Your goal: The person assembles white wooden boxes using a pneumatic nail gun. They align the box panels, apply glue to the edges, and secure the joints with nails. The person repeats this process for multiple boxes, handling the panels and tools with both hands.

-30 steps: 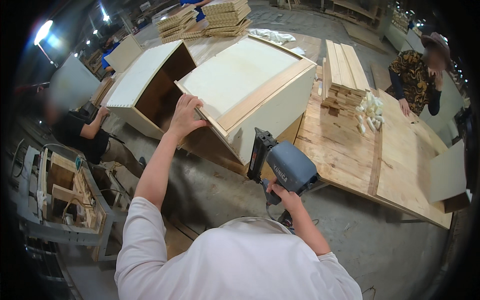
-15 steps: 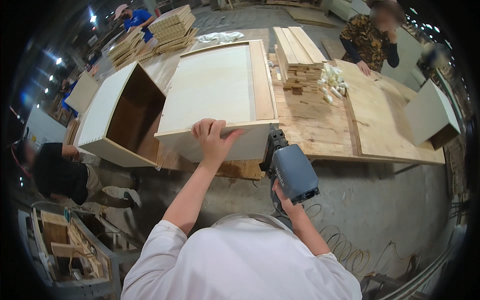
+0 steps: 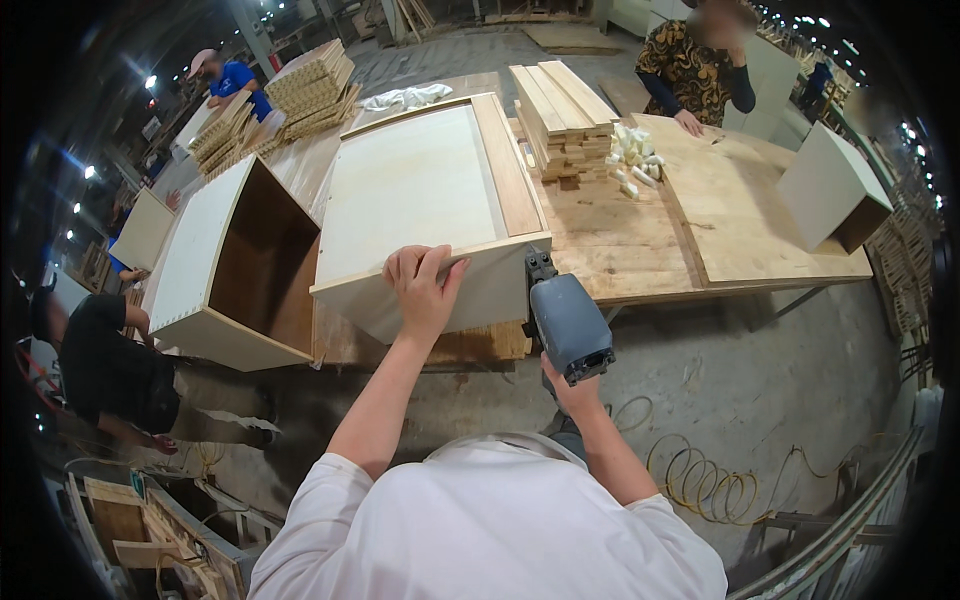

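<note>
My left hand (image 3: pixel 421 290) grips the near top edge of a pale wooden cabinet box (image 3: pixel 420 190) lying on the plywood workbench (image 3: pixel 640 240). My right hand (image 3: pixel 570 392) holds a grey nail gun (image 3: pixel 566 322), its nose against the box's near right corner. My hand is mostly hidden behind the tool's body.
An open cabinet carcass (image 3: pixel 235 265) stands left of the box. Stacked wood strips (image 3: pixel 562 122) and small blocks (image 3: pixel 635 160) lie behind. A person in a patterned shirt (image 3: pixel 695 75) works at the far side; others are at left. A coiled yellow hose (image 3: pixel 705 485) lies on the concrete floor.
The view has swung round so the box now lies square in front of me. My left hand stays on its near edge, and the nail gun has risen to the box's right corner.
</note>
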`<state>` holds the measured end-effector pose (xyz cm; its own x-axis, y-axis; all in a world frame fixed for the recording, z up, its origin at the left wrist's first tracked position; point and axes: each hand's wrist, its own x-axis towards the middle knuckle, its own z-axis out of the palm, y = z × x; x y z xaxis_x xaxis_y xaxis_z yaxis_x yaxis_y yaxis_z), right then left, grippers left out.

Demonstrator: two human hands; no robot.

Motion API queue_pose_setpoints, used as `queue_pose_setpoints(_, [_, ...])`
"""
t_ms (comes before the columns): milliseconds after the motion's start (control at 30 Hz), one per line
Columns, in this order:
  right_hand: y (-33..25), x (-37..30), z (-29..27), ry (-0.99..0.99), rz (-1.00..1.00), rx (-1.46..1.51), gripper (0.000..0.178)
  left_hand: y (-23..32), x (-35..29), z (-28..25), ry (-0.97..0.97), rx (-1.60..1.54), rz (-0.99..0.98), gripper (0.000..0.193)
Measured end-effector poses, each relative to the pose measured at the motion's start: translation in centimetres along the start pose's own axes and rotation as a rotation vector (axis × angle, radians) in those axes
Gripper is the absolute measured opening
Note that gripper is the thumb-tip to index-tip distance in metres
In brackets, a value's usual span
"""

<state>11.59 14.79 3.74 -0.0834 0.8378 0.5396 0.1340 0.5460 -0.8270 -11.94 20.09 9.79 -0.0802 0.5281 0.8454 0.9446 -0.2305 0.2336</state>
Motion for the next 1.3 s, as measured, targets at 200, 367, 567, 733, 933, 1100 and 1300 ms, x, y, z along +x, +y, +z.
queue_pose_setpoints(200, [-0.6, 0.3, -0.1, 0.038, -0.005, -0.043, 0.028, -0.2, 0.0, 0.1, 0.016, -0.026, 0.029, 0.028])
queue_pose_setpoints(367, [-0.2, 0.4, 0.0, 0.043, -0.104, -0.149, 0.028, -0.3, -0.2, 0.3, 0.02, -0.035, 0.032, 0.028])
queue_pose_setpoints(567, [-0.3, 1.0, 0.9, 0.021, -0.134, -0.226, 0.023, -0.3, -0.1, 0.1, 0.045, -0.022, 0.043, 0.026])
queue_pose_setpoints(733, [0.7, 1.2, 0.6, -0.026, -0.242, -0.394, 0.02, -0.1, 0.3, 0.2, 0.059, -0.07, 0.021, 0.013])
queue_pose_setpoints(933, [1.6, -1.1, -3.1, 0.007, 0.266, 0.228, 0.012, -5.2, 0.4, -1.6, 0.12, -0.094, -0.011, 0.01])
queue_pose_setpoints(1100, [1.0, 5.6, -5.7, 0.067, 0.347, 0.379, 0.014, -12.0, -0.4, -6.1, 0.249, 0.117, -0.215, 0.012])
queue_pose_setpoints(1300, [9.1, 12.8, -8.2, -0.34, 0.372, -0.122, 0.077, -7.9, -3.1, -5.7, 0.39, -0.68, -1.155, 0.071])
